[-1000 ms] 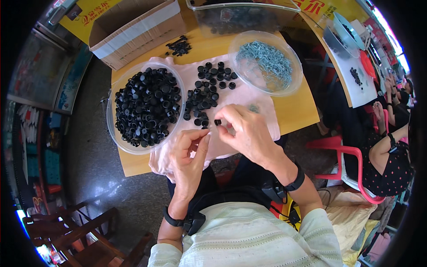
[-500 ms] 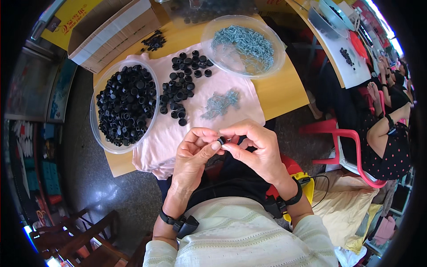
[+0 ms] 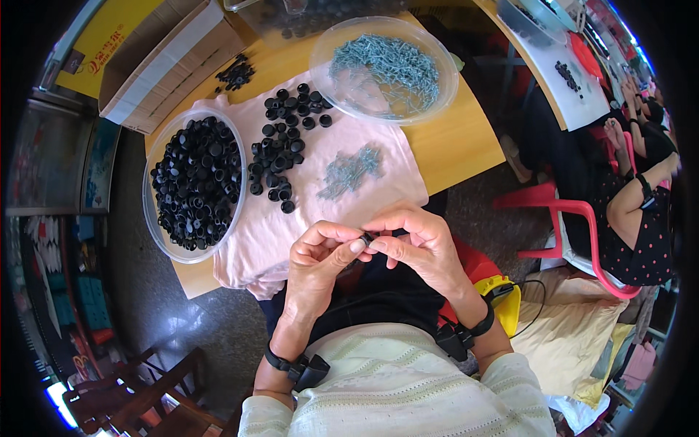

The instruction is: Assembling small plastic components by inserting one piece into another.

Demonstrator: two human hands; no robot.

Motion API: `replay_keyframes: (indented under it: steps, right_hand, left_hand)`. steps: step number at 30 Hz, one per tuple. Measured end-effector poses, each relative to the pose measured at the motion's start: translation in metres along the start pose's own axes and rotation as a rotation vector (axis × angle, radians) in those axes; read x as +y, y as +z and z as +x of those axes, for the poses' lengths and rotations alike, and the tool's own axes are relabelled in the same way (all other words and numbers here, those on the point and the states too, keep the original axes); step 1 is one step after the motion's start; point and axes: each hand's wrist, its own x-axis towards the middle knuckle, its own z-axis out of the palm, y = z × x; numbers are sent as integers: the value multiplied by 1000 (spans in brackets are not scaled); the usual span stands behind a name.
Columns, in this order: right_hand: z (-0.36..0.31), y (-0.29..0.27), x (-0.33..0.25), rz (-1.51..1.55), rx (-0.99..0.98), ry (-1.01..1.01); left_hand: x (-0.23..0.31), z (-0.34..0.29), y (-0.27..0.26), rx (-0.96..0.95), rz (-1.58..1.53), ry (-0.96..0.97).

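Carries, on the yellow tabletop (image 3: pixel 470 149), a pink cloth (image 3: pixel 255 237) draped over the near edge, a clear tub (image 3: pixel 193 258) of black caps (image 3: pixel 198 182) at the left edge, a cardboard box (image 3: pixel 164 71) near the far-left corner, small black pieces (image 3: pixel 237 71) beside it, and a screw-filled basin (image 3: pixel 349 98) toward the right.

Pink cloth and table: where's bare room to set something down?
Bare: the table strip right of the pink cloth, below the clear bowl; the cloth between the loose metal bits and its right edge. Crowded: the cloth's upper left, with black caps beside their tub.
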Motion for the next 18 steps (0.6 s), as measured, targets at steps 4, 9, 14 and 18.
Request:
replay_keyframes:
  steps: [4,9,14,18]
  right_hand:
    - [1,-4,3,-3,13,-25]
    - [10,-15,-2,-369,175,-152]
    - [22,-18,-3,-912,193,-365]
    - [25,-18,3,-1057,161,-373]
  left_hand:
    - [2,6,3,-35,67,13]
    - [15,29,12,118,821,323]
    - [15,55,14,109,1453,690]
    - [15,57,21,104,1546,658]
